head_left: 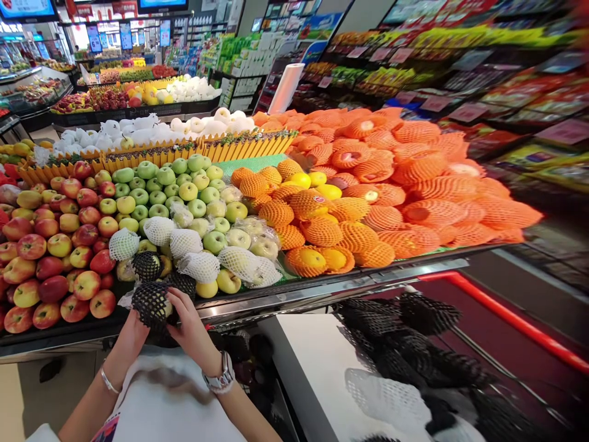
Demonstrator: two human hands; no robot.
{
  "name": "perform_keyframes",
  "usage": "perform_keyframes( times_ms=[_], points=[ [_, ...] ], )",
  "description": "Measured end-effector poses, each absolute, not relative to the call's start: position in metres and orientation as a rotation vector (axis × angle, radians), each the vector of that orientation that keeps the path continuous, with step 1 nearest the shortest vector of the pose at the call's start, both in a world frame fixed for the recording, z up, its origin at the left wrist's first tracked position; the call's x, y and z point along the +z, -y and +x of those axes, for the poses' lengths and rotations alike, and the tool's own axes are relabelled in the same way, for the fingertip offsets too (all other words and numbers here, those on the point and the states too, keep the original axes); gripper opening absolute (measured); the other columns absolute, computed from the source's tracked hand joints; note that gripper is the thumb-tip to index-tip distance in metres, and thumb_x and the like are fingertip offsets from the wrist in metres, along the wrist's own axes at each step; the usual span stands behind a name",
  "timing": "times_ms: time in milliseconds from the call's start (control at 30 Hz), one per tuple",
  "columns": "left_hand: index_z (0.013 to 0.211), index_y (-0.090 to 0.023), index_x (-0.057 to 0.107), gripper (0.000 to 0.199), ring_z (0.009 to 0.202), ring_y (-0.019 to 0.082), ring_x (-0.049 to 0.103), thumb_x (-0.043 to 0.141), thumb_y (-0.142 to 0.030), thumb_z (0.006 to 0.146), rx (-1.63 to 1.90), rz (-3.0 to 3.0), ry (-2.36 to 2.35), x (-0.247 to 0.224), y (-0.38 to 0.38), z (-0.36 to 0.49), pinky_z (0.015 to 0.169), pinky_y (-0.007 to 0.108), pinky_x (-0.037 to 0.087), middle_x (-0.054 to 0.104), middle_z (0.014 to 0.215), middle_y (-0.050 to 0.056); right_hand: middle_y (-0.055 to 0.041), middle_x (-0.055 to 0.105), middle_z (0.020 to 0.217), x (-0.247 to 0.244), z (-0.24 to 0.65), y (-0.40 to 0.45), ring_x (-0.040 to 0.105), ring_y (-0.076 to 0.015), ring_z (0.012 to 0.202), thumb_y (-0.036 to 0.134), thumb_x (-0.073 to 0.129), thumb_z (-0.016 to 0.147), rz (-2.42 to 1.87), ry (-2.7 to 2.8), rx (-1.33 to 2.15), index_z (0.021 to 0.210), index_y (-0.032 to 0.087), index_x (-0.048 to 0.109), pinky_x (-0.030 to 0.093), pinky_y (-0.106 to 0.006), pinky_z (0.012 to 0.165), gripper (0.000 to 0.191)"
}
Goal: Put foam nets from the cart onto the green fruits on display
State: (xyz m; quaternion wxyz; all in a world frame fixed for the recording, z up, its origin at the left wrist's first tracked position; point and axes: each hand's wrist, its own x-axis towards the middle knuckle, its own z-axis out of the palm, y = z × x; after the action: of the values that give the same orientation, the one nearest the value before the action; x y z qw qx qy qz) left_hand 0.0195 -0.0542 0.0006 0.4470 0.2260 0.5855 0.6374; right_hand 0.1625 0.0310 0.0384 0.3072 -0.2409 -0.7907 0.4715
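Note:
Between my two hands, at the front edge of the fruit display, is a round fruit in a black foam net (pixel 151 304). My left hand (pixel 134 334) grips it from the left and below, its fingers partly hidden. On the other side, my right hand (pixel 189 325) curls its fingers and thumb against it. The fruit's kind is mostly covered by the net. Just beyond lie another fruit in black netting (pixel 147 265) and several fruits in white foam nets (pixel 185 243). Red-yellow apples (pixel 87 284) are heaped to the left, green apples (pixel 157 197) behind.
Orange-netted fruits (pixel 432 178) and yellow fruits in orange nets (pixel 322 232) fill the right side. A metal rail (pixel 331 285) edges the display. Nearer me stand a white box (pixel 313 368) and a red-rimmed cart (pixel 506 319) with loose black foam nets (pixel 414 344). A plastic bag roll (pixel 286 88) stands behind.

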Motion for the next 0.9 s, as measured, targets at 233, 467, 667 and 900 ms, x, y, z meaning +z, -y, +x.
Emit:
perform_keyframes(
  times_ms=[233,467,667,900],
  points=[
    [0.103,-0.017,0.072,0.054,0.12,0.038,0.06,0.078,-0.052,0.063,1.417,0.521,-1.409,-0.009,0.064,0.012,0.11,0.058,0.037,0.071,0.118,0.017,-0.017,0.043,0.148,0.019,0.165,-0.033,0.037,-0.0267,0.142,-0.003,0.055,0.066,-0.579,2.078,1.354,0.143,0.017,0.037,0.031,-0.05,0.119,0.081],
    [0.124,-0.014,0.061,0.07,0.135,0.039,0.046,0.067,-0.062,0.073,1.42,0.573,-1.437,-0.003,0.063,0.013,0.113,0.057,0.034,0.058,0.137,0.02,-0.0154,0.052,0.136,0.031,0.16,-0.028,0.052,-0.0259,0.126,0.021,0.068,0.078,-0.663,1.858,1.389,0.135,0.019,0.04,0.04,-0.045,0.112,0.064],
    [0.145,-0.018,0.037,0.086,0.145,0.031,0.031,0.071,-0.052,0.073,1.403,0.729,-1.538,0.02,0.059,0.027,0.121,0.046,0.021,0.042,0.153,0.013,-0.0158,0.052,0.134,0.031,0.158,-0.028,0.051,-0.0281,0.126,0.025,0.07,0.077,-0.722,1.856,1.326,0.131,0.019,0.042,0.039,-0.047,0.112,0.061],
    [0.146,-0.019,0.034,0.077,0.143,0.03,0.035,0.059,-0.057,0.083,1.501,0.828,-1.761,0.03,0.06,0.032,0.12,0.044,0.022,0.039,0.153,0.015,-0.0159,0.046,0.139,0.018,0.163,-0.027,0.043,-0.0302,0.134,0.02,0.069,0.073,-0.773,1.891,1.243,0.13,0.019,0.045,0.034,-0.049,0.115,0.062]
  ],
)
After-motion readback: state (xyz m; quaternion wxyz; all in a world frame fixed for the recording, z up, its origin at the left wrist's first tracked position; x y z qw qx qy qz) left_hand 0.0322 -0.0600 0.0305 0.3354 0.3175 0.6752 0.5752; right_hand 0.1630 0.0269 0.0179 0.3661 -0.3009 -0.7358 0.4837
